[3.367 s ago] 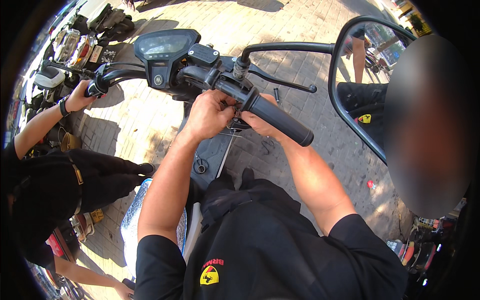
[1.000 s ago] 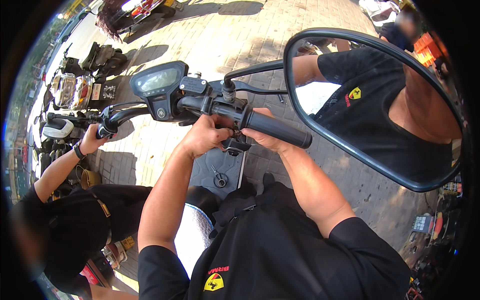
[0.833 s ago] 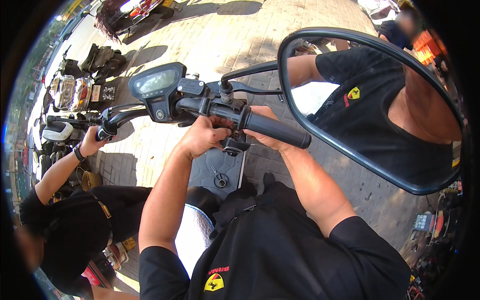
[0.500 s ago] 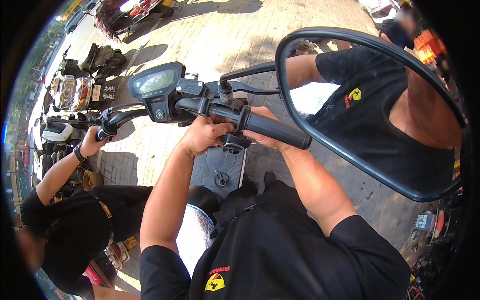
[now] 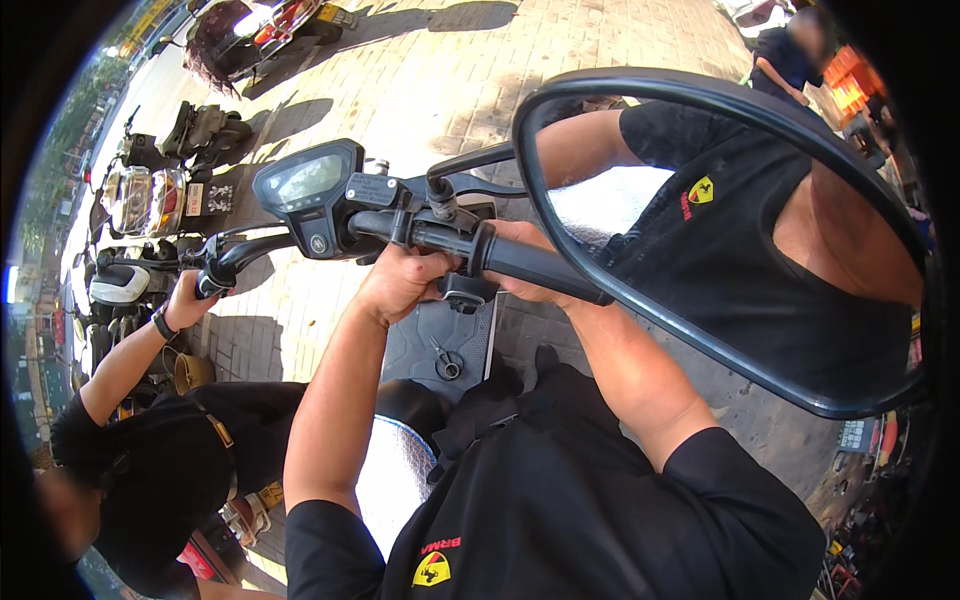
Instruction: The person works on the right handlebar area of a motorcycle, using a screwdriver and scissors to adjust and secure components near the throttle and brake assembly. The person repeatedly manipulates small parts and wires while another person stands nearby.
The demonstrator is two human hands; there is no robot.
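Observation:
A scooter's handlebar stands in front of me with a black rubber grip on its right end. Under the bar hangs a small black switch housing. My left hand is closed at the housing's left side, its thumb lying against it and its other fingertips hidden by the bar. Behind and below the rubber grip, my right hand curls up against the bar, with most fingers out of sight. A brake fluid reservoir and a dashboard display sit left of my hands.
A large rear-view mirror covers the right side. On the grey footboard lies a dark ring-shaped item. At left, another person's hand holds the far handlebar grip. Parked scooters line the left, and another person stands at far right.
The mirror appears further left and the handlebar slightly left and lower in view. My left thumb has shifted slightly at the switch housing, which sits closer under the bar. Both hands stay there.

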